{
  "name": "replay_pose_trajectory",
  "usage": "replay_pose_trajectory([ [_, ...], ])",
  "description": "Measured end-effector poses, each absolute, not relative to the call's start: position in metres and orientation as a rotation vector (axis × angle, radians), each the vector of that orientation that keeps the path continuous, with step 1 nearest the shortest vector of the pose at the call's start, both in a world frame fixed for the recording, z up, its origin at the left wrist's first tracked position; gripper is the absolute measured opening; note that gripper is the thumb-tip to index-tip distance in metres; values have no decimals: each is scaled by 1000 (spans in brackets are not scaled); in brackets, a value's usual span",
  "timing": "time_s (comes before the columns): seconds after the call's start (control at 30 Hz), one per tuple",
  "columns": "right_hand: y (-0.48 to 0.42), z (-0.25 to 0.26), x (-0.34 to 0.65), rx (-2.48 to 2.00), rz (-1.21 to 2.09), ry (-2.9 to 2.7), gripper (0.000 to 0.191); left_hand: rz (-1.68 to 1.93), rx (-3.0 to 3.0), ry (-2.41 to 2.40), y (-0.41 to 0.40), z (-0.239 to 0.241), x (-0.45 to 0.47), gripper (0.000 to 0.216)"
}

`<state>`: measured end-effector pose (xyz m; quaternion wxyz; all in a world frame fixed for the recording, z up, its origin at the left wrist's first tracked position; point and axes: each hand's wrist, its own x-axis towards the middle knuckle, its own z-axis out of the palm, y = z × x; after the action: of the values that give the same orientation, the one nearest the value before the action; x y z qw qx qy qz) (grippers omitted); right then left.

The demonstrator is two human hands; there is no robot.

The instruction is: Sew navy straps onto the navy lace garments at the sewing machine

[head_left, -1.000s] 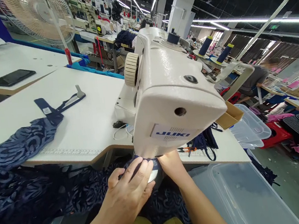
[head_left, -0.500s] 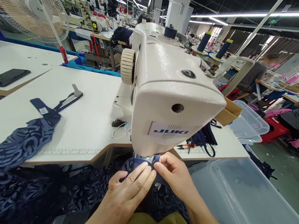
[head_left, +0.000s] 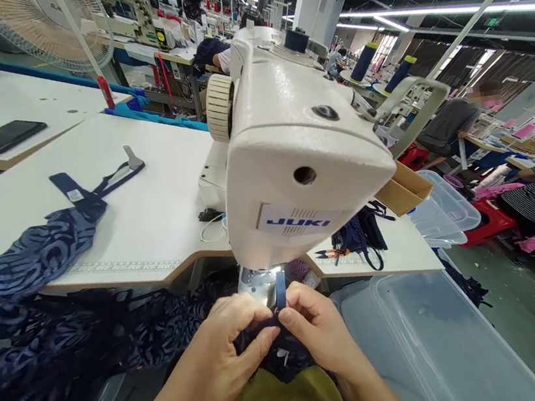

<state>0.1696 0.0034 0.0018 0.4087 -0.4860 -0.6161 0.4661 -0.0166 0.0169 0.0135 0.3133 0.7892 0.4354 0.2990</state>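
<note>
Just below the head of a white sewing machine [head_left: 284, 178], both my hands are close together. My right hand [head_left: 316, 325] pinches a narrow navy strap [head_left: 281, 291], which stands up from its fingertips in front of the metal needle plate [head_left: 257, 282]. My left hand [head_left: 239, 336] is closed on dark navy fabric [head_left: 259, 325] beside it, thumb and fingers pressed together. More of that fabric hangs under my hands over my lap, partly hidden. The needle and presser foot are hidden behind the machine head.
Navy patterned lace garments [head_left: 42, 250] spread over the table's left side and hang below its edge. Orange-handled thread snips [head_left: 332, 254] and navy straps [head_left: 363, 234] lie on the right. A clear plastic bin [head_left: 428, 337] stands at the right, a cardboard box [head_left: 404, 188] behind.
My left hand has drawn back from beneath the machine head and turned, its thumb now below the fingers. The metal plate has come into view, and the strap stands more exposed.
</note>
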Motion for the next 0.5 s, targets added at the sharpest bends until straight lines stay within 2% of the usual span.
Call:
replay_pose_trajectory([
  [0.2,0,-5,169,-1072,1154,-1504,23,764,1877,1036,11,18,-12,19],
  [0.33,-3,-9,164,-1010,1058,-1447,5,765,1982,1090,10,12,-13,15],
  [0.5,-6,-18,158,-937,900,-1398,14,823,2307,1171,8,6,-13,21],
])
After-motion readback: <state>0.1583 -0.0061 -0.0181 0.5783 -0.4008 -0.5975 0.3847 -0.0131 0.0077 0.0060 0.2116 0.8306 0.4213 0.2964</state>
